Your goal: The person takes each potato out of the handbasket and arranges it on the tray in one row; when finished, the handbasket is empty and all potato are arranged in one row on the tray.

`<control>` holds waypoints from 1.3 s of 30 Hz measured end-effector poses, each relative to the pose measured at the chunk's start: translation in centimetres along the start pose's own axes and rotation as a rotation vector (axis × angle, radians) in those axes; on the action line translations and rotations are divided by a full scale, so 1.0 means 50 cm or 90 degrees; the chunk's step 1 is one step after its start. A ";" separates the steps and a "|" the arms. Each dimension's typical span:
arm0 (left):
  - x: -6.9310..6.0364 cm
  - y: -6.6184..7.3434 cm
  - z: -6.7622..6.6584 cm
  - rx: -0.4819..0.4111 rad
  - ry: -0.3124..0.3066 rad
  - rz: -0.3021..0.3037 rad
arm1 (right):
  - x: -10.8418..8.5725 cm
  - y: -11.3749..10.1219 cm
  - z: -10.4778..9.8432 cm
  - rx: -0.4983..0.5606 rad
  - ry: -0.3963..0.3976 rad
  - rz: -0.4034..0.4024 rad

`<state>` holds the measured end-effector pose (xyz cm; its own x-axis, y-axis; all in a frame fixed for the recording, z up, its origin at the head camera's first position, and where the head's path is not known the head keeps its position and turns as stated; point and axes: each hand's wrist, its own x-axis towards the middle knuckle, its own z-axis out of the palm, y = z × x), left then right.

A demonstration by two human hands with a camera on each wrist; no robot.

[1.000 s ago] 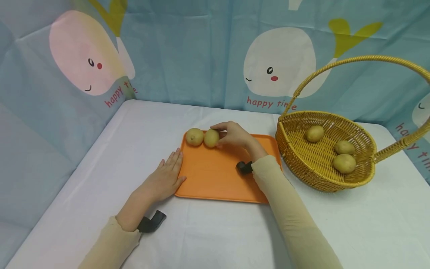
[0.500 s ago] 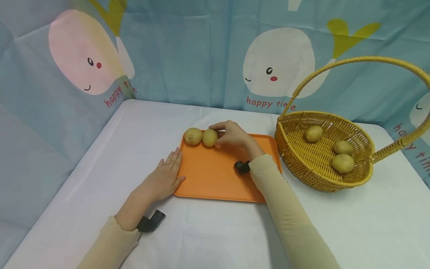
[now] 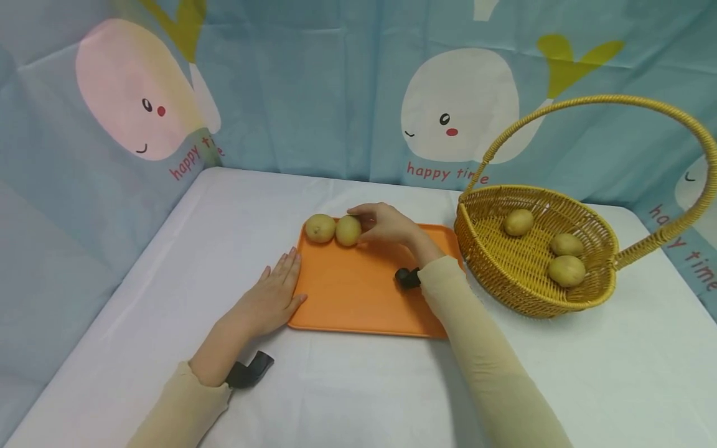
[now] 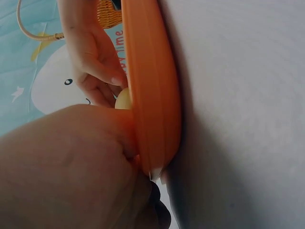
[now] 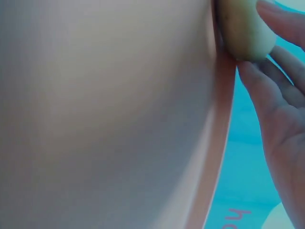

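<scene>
An orange tray (image 3: 358, 292) lies on the white table, with two potatoes at its far left corner. My right hand (image 3: 385, 225) grips the right potato (image 3: 348, 231), its thumb and fingers bent round it; the right wrist view also shows this potato (image 5: 245, 33) among the fingers. Beside it, touching or nearly so, sits the left potato (image 3: 320, 228). My left hand (image 3: 272, 295) rests on the tray's left edge, fingers straight. In the left wrist view the back of the left hand (image 4: 71, 162) hides part of the tray.
A yellow wicker basket (image 3: 504, 280) with a tall arched handle stands right of the tray, holding several potatoes, among them a near one (image 3: 567, 271). Black wrist-worn devices sit at both wrists. A blue patterned cloth (image 3: 336, 93) hangs behind the table.
The head view has shifted slightly, so everything appears a little further left. Both hands and the potatoes keep their places on the tray; the right hand still holds the right potato.
</scene>
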<state>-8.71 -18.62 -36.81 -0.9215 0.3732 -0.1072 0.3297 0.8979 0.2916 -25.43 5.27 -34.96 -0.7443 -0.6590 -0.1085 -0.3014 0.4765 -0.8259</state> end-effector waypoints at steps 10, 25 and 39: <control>0.002 0.002 -0.002 0.001 -0.003 0.004 | -0.030 0.003 -0.032 0.052 0.040 -0.014; 0.010 -0.002 0.002 0.007 -0.005 0.006 | -0.105 -0.010 -0.057 0.096 0.154 0.004; 0.010 -0.001 0.001 0.001 0.003 0.010 | -0.253 -0.014 -0.119 0.108 0.197 -0.046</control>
<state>-9.19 -18.45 -36.90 -0.9171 0.3863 -0.0980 0.3446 0.8922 0.2921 -19.36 16.70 -29.72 -0.8775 -0.4681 0.1044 -0.2762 0.3152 -0.9079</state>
